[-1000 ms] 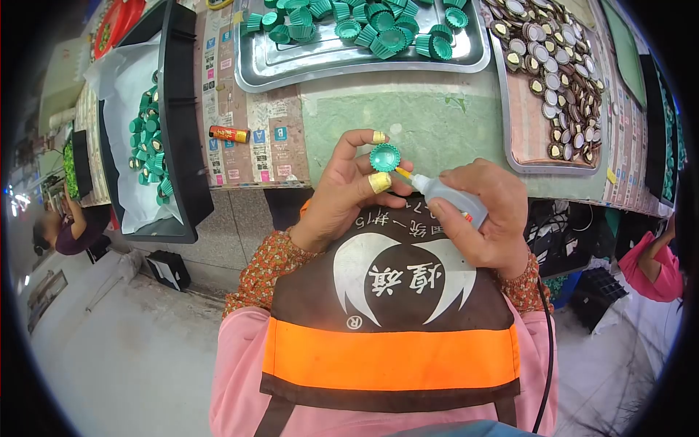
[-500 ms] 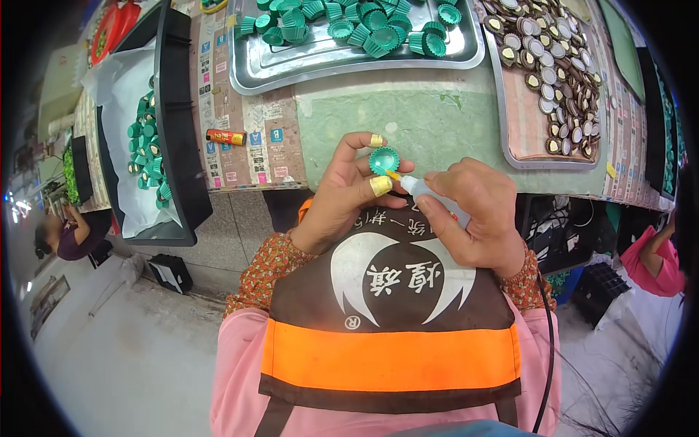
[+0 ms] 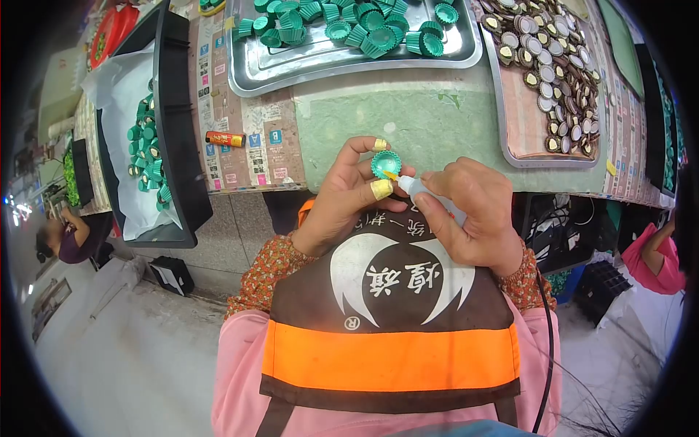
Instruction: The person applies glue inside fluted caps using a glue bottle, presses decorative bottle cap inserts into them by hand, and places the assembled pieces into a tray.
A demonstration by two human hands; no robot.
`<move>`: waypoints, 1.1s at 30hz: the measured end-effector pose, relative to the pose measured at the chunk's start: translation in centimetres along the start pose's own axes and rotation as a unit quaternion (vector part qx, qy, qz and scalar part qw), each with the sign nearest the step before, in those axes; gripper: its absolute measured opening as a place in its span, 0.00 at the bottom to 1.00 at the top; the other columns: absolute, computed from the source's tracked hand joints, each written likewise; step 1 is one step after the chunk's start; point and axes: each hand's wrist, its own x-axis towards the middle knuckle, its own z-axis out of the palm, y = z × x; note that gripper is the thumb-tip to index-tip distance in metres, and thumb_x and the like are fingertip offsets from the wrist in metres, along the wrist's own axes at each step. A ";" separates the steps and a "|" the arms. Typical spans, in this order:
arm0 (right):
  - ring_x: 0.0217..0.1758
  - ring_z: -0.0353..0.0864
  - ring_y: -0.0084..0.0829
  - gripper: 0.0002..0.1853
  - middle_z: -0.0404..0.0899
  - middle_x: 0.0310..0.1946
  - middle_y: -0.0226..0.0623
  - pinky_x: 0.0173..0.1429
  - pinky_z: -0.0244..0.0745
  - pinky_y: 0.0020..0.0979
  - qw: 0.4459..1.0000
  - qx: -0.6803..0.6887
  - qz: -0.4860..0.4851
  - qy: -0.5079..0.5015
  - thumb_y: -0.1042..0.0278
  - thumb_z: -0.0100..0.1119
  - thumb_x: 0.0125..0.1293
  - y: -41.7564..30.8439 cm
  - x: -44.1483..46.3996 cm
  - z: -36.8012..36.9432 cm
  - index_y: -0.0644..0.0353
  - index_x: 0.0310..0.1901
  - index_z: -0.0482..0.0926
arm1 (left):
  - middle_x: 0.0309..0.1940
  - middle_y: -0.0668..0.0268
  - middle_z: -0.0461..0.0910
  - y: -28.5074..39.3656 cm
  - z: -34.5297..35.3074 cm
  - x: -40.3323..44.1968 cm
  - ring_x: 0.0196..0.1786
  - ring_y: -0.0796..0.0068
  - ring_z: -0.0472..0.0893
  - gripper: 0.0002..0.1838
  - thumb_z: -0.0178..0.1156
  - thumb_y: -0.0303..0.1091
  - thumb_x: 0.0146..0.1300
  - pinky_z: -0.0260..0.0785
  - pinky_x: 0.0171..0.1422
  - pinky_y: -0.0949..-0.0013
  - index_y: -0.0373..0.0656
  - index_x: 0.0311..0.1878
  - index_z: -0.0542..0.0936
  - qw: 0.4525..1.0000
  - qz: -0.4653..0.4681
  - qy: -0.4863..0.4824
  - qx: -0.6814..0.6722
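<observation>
My left hand (image 3: 346, 191), with yellow tape on its thumb and a fingertip, grips a small green fluted cup (image 3: 386, 164) with its hollow side showing. In my right hand (image 3: 477, 215) is a whitish squeeze bottle (image 3: 426, 193), mostly covered by my fingers. Its yellow tip (image 3: 391, 175) is at the lower rim of the cup; whether it touches cannot be made out. Beyond my hands, many similar green cups (image 3: 378, 33) lie heaped in a metal tray (image 3: 306, 75).
A second tray (image 3: 524, 146) at right holds brown and pale round pieces (image 3: 557, 87). At left stands a black bin (image 3: 191, 131) lined with white sheet, with green pieces inside. A red-orange tube (image 3: 225, 138) lies on the table. Other people sit at both far sides.
The cup and the bottle tip have shifted slightly, and the yellow tip now reaches a little farther over the cup. Both hands keep their grip.
</observation>
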 end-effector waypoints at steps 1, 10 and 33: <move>0.21 0.73 0.40 0.09 0.75 0.21 0.36 0.26 0.66 0.39 1.000 -0.001 0.003 -0.001 0.77 0.70 0.55 0.0 0.0 0.0 0.59 0.35 0.78 | 0.57 0.59 0.78 0.0 0.0 0.0 0.57 0.69 0.83 0.30 0.64 0.28 0.71 0.85 0.55 0.64 0.52 0.70 0.61 1.000 0.000 0.003 0.000; 0.22 0.74 0.42 0.10 0.76 0.22 0.37 0.27 0.66 0.40 1.000 -0.017 0.003 0.012 0.78 0.70 0.55 0.3 -0.1 0.2 0.60 0.37 0.78 | 0.55 0.56 0.76 0.0 0.6 -0.4 0.55 0.64 0.83 0.27 0.60 0.24 0.71 0.83 0.55 0.64 0.48 0.68 0.59 0.997 0.012 0.040 0.058; 0.23 0.74 0.42 0.09 0.75 0.22 0.38 0.28 0.68 0.40 0.999 -0.036 0.008 0.012 0.76 0.70 0.56 0.5 -0.5 0.5 0.60 0.35 0.77 | 0.53 0.62 0.71 -1.3 1.6 -0.7 0.53 0.77 0.79 0.27 0.59 0.13 0.65 0.82 0.48 0.73 0.44 0.62 0.62 0.948 0.160 0.142 0.237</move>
